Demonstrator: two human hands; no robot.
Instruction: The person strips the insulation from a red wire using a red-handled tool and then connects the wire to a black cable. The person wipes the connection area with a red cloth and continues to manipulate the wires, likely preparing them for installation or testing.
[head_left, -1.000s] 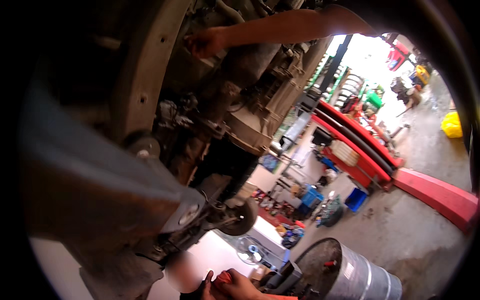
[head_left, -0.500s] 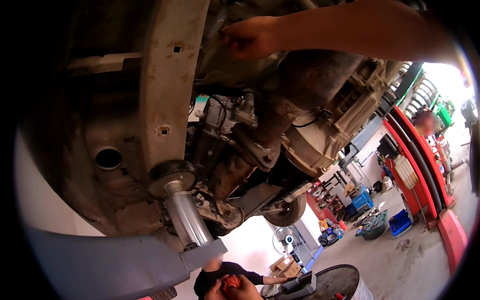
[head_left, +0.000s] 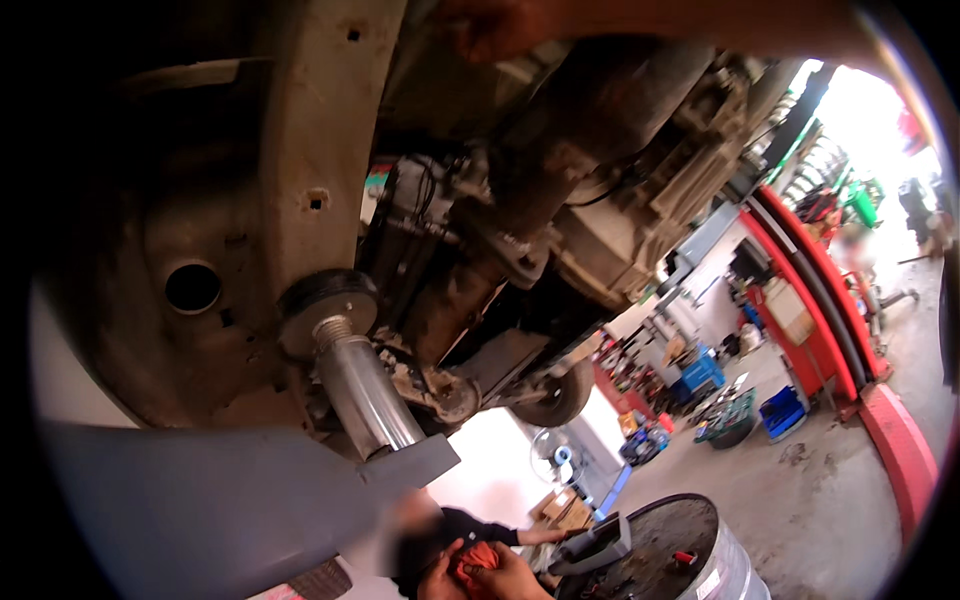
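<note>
At the bottom edge, my left hand (head_left: 438, 579) and my right hand (head_left: 513, 577) are both closed on a crumpled red cloth (head_left: 474, 566). Beyond them a person in a black top (head_left: 470, 527) stretches an arm to a grey angular tray (head_left: 603, 546) at the rim of a metal drum (head_left: 733, 562). Overhead, another person's hand (head_left: 500, 28) reaches in from the upper right, dark and blurred, under the raised vehicle. What that hand touches cannot be made out.
The vehicle frame rail (head_left: 325, 150) rests on a lift pad (head_left: 330, 305) with a shiny post, above a grey lift arm (head_left: 200, 490). A rusty exhaust pipe (head_left: 530, 205) hangs nearby. A red lift column (head_left: 810, 300), a blue bin (head_left: 783, 413) and a green basket (head_left: 728, 420) stand right.
The vehicle's underside and the other person's overhead arm have shifted upward in the picture. More of the drum shows. My hands keep the red cloth and appear slightly further right.
</note>
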